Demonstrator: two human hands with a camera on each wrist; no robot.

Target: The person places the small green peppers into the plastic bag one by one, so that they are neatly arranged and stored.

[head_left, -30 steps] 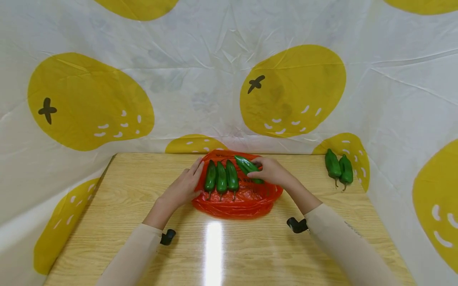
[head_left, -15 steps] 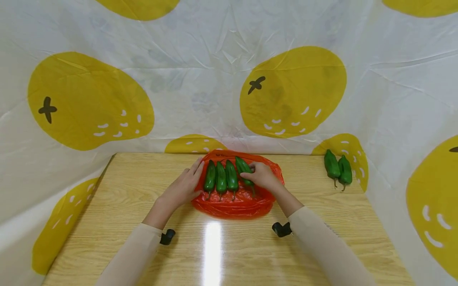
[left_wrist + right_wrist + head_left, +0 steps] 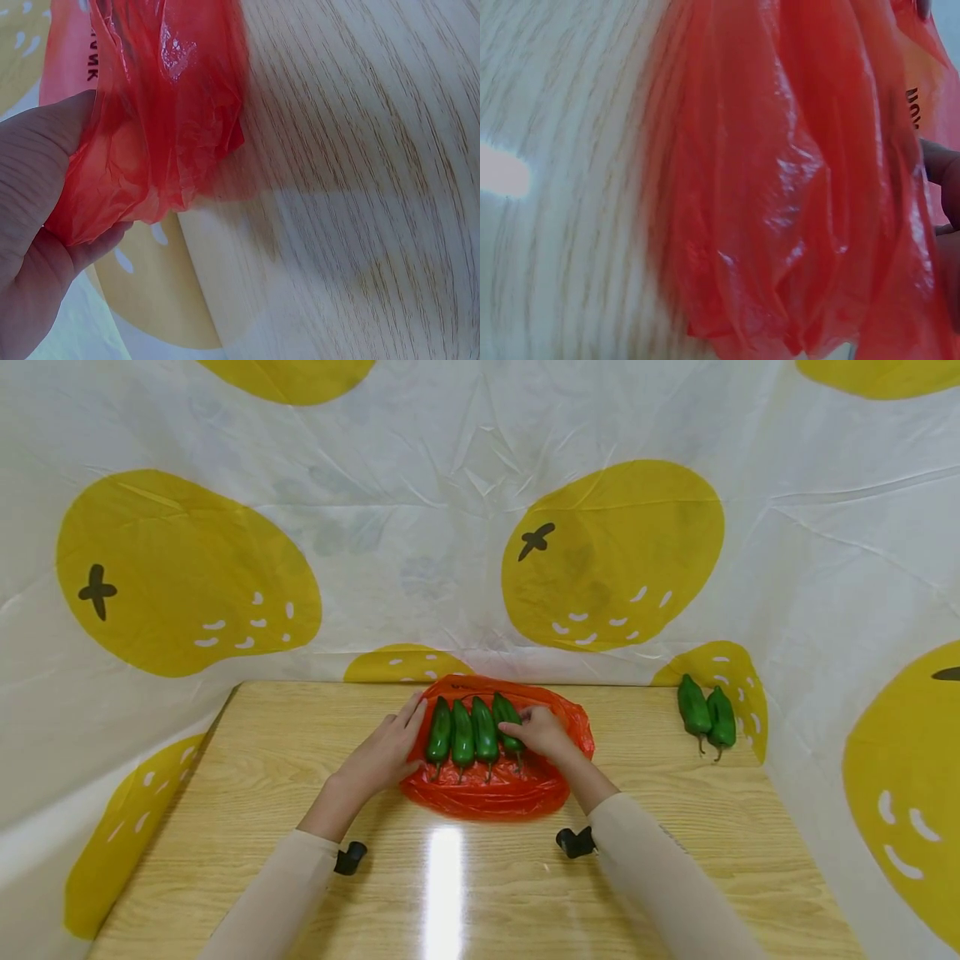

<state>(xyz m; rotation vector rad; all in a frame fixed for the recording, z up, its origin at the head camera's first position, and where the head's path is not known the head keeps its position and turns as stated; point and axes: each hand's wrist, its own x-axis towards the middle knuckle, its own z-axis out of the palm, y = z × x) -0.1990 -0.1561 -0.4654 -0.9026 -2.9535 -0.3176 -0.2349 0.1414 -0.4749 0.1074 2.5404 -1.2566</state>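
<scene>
A red plastic bag (image 3: 480, 797) with dark lettering lies wide open at the table's back middle. Inside it, 3 long green peppers (image 3: 462, 735) lie side by side, stems towards me. To their right, my right hand (image 3: 547, 735) holds another green pepper (image 3: 505, 707) between thumb and fingers, its tip leaning left. At the bag's left rim, my left hand (image 3: 378, 752) grips the film, fingers stretched along the edge and thumb apart; its thumb and fingers (image 3: 101, 247) straddle the film in the left wrist view. Bag folds (image 3: 780, 180) hide most of the right hand in its wrist view.
Two more green peppers (image 3: 707, 718) lie together on the right back part of the wooden table (image 3: 300, 718). A white cloth with yellow fruit prints (image 3: 420, 552) walls the table at the back and sides. Light glares on the table front.
My right hand has moved left and turned the pepper from a slanted to a steeper lie, setting it beside the row in the bag. My left hand has stayed in place.
</scene>
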